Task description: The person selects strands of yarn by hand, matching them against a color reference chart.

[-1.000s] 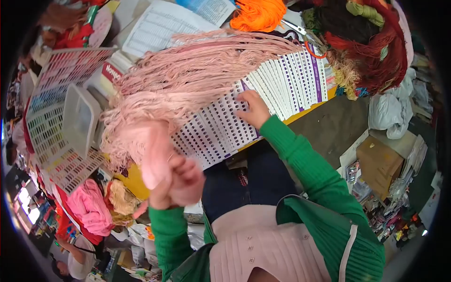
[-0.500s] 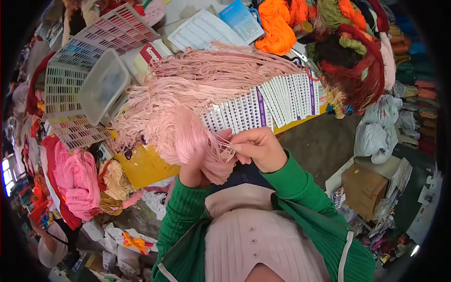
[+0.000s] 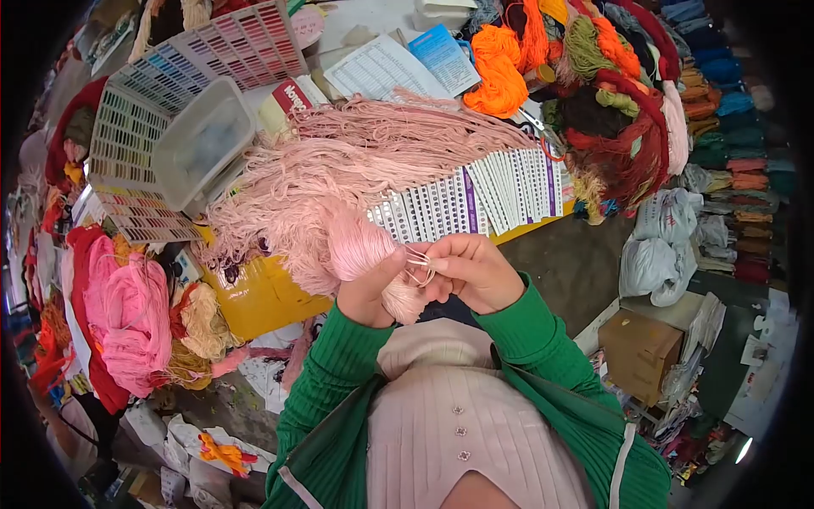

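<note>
- Now grips the pale pink skein (image 3: 359,248) in the left hand (image 3: 370,290) — thumb newly across it — by the near edge of the surface (image 3: 254,295).
- Still pinches looped strands (image 3: 419,262) in the right hand (image 3: 482,276).

No surely legible text; box (image 3: 295,97) lettering unclear

Yellow table (image 3: 254,296) with pale pink yarn (image 3: 339,153), punched white cards (image 3: 509,188) and orange yarn (image 3: 494,72) on top.
</note>
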